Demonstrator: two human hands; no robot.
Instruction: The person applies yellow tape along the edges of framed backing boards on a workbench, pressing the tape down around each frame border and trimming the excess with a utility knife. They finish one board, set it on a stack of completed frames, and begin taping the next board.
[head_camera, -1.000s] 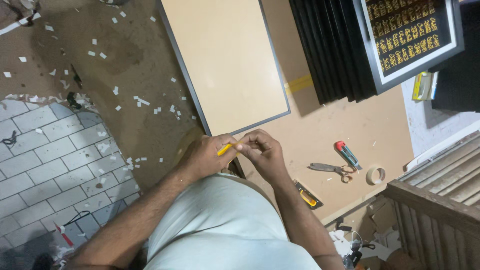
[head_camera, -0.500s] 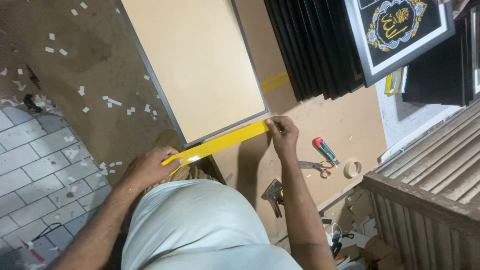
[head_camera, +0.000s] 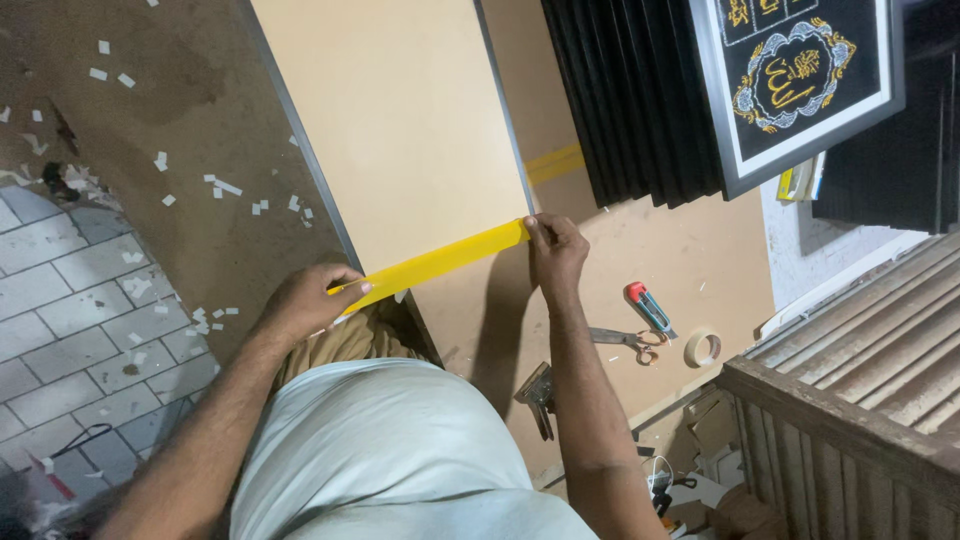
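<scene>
A long, flat strip of yellow tape stretches taut along the near edge of a tan board. The left hand pinches its 8 o'clock end closed; the right hand presses fingertips on its 2 o'clock end. Scissors lie at 4 o'clock.

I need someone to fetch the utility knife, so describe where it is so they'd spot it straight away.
Start at the big tan board on the brown floor. Just past the right hand lie scissors and a tape roll. The utility knife lies just above the scissors, the only red and teal tool there.
</scene>
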